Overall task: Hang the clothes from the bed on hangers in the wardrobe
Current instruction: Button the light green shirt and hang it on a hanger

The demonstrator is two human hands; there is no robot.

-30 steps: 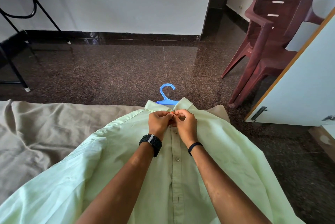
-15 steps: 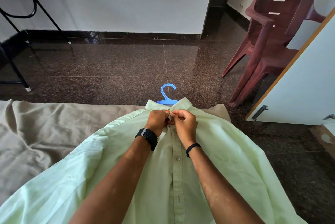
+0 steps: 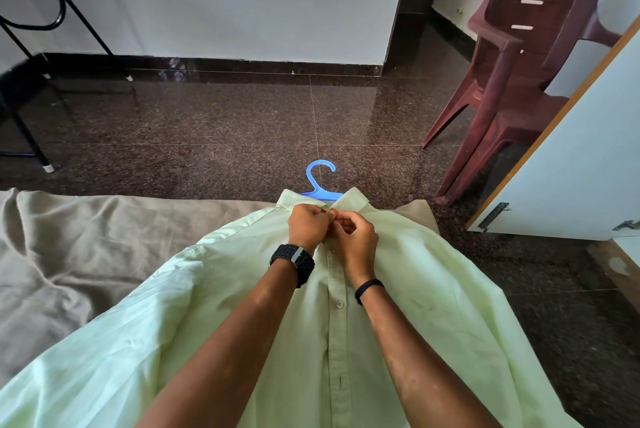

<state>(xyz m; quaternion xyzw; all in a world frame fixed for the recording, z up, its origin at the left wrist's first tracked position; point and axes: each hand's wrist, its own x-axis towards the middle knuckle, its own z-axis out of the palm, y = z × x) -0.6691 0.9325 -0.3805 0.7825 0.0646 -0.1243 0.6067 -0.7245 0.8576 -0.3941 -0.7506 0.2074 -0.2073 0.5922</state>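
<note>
A pale green button shirt (image 3: 433, 289) lies face up on the bed with its collar at the far edge. A blue plastic hanger (image 3: 320, 178) is inside it; only the hook and a bit of the neck show above the collar. My left hand (image 3: 306, 225) and my right hand (image 3: 353, 237) meet just below the collar. Both pinch the shirt's front placket at its top button. The button itself is hidden under my fingers. The open white wardrobe door (image 3: 575, 168) stands at the right.
The bed carries a crumpled beige sheet (image 3: 86, 254) at the left. Stacked maroon plastic chairs (image 3: 519, 64) stand beside the wardrobe door. A black metal frame (image 3: 31, 136) stands at the far left. Dark polished floor (image 3: 242, 122) stretches beyond the bed.
My hands stay at the collar. The fingers have shifted slightly on the placket, and the right hand's fingers have spread a little. The shirt and hanger have not moved.
</note>
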